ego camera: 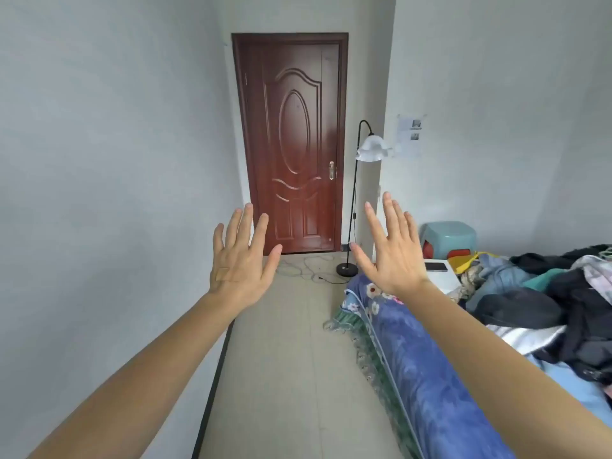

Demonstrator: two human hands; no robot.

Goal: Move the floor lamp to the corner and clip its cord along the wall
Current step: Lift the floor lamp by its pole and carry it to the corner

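Observation:
A black floor lamp (353,200) with a curved neck and a white glass shade (371,149) stands on its round base (347,269) to the right of the door, beside a wall corner. Its thin cord (306,268) lies in loose loops on the floor tiles in front of the door. My left hand (241,256) and my right hand (390,250) are both raised in front of me, palms away, fingers spread, holding nothing. Both hands are well short of the lamp.
A dark red door (293,144) closes the far end of a narrow tiled passage. A bed (430,376) with a blue floral cover and piled clothes fills the right side. A green stool (448,235) and a phone (436,267) sit beyond it. White wall runs along the left.

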